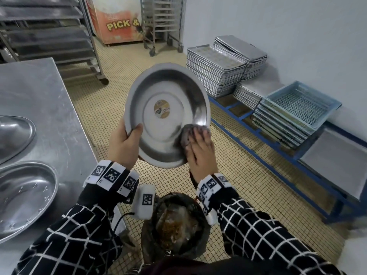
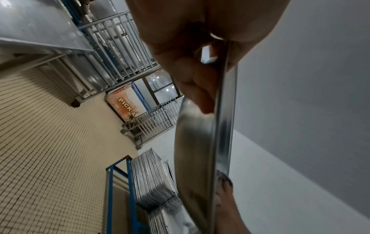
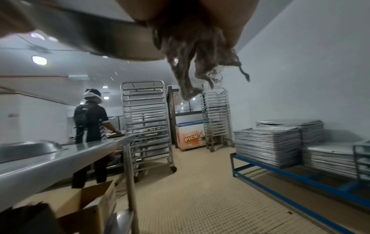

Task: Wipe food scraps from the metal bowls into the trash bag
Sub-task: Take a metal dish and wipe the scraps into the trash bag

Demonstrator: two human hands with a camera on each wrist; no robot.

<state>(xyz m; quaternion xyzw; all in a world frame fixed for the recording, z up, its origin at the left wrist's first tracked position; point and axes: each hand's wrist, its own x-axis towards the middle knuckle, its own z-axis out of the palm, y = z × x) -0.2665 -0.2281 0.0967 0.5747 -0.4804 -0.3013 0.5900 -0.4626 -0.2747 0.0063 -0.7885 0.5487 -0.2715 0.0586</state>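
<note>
Steel bowl (image 1: 166,116) under wiping, held tilted directly above the trash bag (image 1: 174,225).
Two bowls (image 1: 21,197) wait on the bench (image 1: 45,100), left of it; left hand (image 1: 122,144) clasps the rim; right hand (image 1: 200,153) presses a rag (image 1: 187,135) inside. Interior looks nearly clean; scraps lie in the bag.
</note>
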